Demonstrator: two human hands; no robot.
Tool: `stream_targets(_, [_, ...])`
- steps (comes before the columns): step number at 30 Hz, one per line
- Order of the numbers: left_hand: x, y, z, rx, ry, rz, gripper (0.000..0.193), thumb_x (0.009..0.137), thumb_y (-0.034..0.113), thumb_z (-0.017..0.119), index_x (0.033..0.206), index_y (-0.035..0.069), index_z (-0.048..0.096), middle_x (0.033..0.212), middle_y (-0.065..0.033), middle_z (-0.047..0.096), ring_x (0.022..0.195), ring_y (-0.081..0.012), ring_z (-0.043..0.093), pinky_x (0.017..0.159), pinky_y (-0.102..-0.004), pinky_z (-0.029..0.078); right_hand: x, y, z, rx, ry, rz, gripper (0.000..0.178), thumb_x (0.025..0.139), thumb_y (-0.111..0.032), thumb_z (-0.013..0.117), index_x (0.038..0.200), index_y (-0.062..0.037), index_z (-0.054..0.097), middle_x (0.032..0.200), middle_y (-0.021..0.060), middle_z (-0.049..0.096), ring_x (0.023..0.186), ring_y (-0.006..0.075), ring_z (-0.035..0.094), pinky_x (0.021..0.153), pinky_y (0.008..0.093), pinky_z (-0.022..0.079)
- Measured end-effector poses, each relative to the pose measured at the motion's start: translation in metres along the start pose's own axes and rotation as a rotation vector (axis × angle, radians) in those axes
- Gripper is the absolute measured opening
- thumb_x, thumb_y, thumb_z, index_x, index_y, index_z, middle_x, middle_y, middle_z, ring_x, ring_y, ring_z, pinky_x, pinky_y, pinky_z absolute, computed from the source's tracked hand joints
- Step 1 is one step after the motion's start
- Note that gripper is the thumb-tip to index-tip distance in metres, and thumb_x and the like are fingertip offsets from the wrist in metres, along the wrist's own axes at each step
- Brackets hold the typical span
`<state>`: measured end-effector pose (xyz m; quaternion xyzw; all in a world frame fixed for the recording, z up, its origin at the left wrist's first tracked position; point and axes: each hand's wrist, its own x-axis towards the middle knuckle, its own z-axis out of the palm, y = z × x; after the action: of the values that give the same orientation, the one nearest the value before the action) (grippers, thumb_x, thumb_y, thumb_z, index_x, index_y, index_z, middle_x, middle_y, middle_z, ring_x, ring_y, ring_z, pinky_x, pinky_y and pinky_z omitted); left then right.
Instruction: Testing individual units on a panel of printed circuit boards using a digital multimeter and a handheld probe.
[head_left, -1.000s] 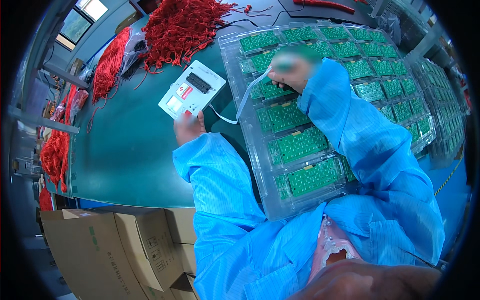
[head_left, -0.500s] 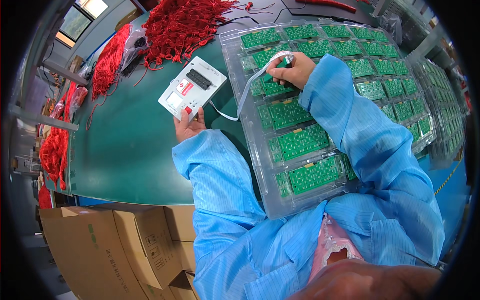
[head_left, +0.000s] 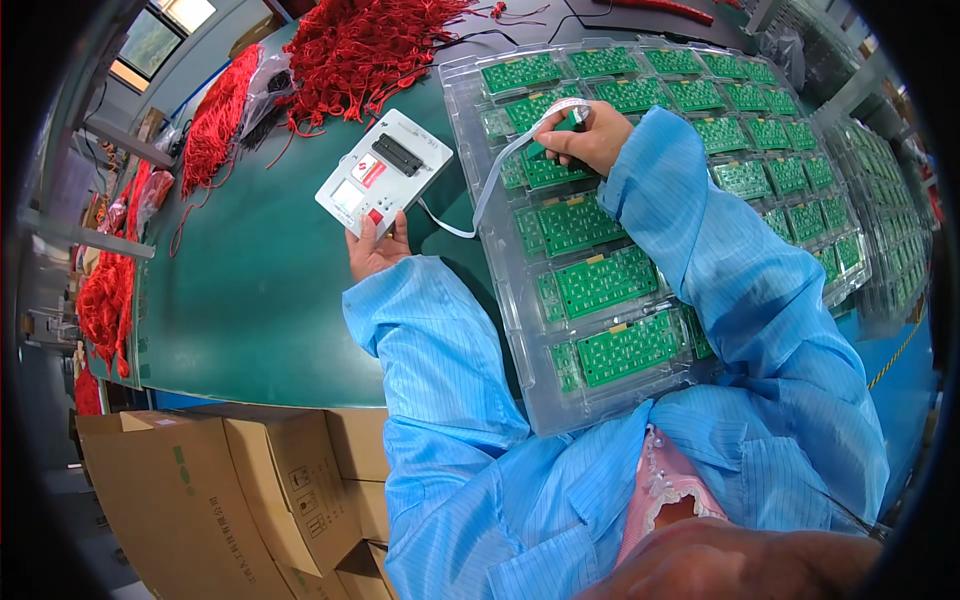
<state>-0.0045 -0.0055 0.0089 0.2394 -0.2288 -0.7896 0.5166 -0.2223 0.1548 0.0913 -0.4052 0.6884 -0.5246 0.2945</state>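
My left hand (head_left: pixel 376 250) grips the near end of a white chip programmer (head_left: pixel 400 192), its thumb beside a red button. The device is tilted above the table and has a black socket, a small lit screen and a red-and-white label. A flat grey ribbon cable (head_left: pixel 487 192) runs from it to my right hand (head_left: pixel 593 137). That hand is closed in a pinch on the cable's green-and-dark end connector (head_left: pixel 574 121), over the far left part of a clear plastic tray (head_left: pixel 516 345). Rows of green circuit boards (head_left: pixel 605 285) lie in the tray. Fingers hide the connector's tip, so contact with a board cannot be told.
Heaps of red tasselled cords (head_left: pixel 365 50) lie on the green table (head_left: pixel 250 300) at the back and left. Another stack of board trays (head_left: pixel 885 210) stands at the right. Cardboard boxes (head_left: pixel 190 490) sit below the table's near edge at left.
Both hands keep almost the same place. The programmer has shifted very slightly, and my right fingers have moved a little around the connector.
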Motion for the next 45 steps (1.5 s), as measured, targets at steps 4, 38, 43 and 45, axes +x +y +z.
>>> stream_targets(4, [0.001, 0.0, -0.001, -0.006, -0.018, -0.002, 0.036, 0.084, 0.01, 0.048, 0.117, 0.003, 0.035, 0.109, -0.0157, 0.048, 0.094, -0.0269, 0.053, 0.073, -0.0317, 0.051, -0.001, 0.0, 0.001, -0.008, 0.015, 0.004, 0.002, 0.076, -0.002, 0.056, 0.077, -0.003, 0.058, 0.065, 0.0055, 0.056, 0.055, 0.0105, 0.049, 0.052, 0.0185, 0.043])
stream_targets(38, [0.007, -0.004, -0.007, -0.078, -0.003, 0.002, 0.038, 0.083, 0.008, 0.048, 0.117, 0.003, 0.034, 0.108, -0.0166, 0.049, 0.093, -0.0275, 0.054, 0.069, -0.0289, 0.052, 0.002, -0.01, 0.007, -0.121, 0.019, 0.02, 0.006, 0.074, 0.0, 0.055, 0.074, -0.0049, 0.058, 0.06, 0.005, 0.055, 0.049, 0.0101, 0.048, 0.045, 0.0184, 0.039])
stream_targets(43, [0.025, -0.01, -0.007, -0.079, -0.077, 0.047, 0.034, 0.084, 0.01, 0.047, 0.116, 0.004, 0.036, 0.108, -0.0167, 0.048, 0.093, -0.027, 0.053, 0.071, -0.0309, 0.051, 0.004, -0.005, 0.005, -0.085, 0.006, 0.031, 0.005, 0.073, 0.001, 0.055, 0.074, -0.0039, 0.057, 0.061, 0.0051, 0.055, 0.05, 0.0099, 0.048, 0.046, 0.019, 0.041])
stream_targets(45, [0.031, -0.011, -0.006, -0.087, -0.1, 0.065, 0.035, 0.084, 0.009, 0.047, 0.117, 0.005, 0.036, 0.108, -0.0165, 0.048, 0.092, -0.0268, 0.053, 0.07, -0.0309, 0.051, 0.006, -0.004, 0.006, -0.086, -0.007, 0.008, 0.005, 0.073, 0.001, 0.055, 0.074, -0.0038, 0.057, 0.061, 0.0051, 0.055, 0.05, 0.0099, 0.048, 0.046, 0.019, 0.041])
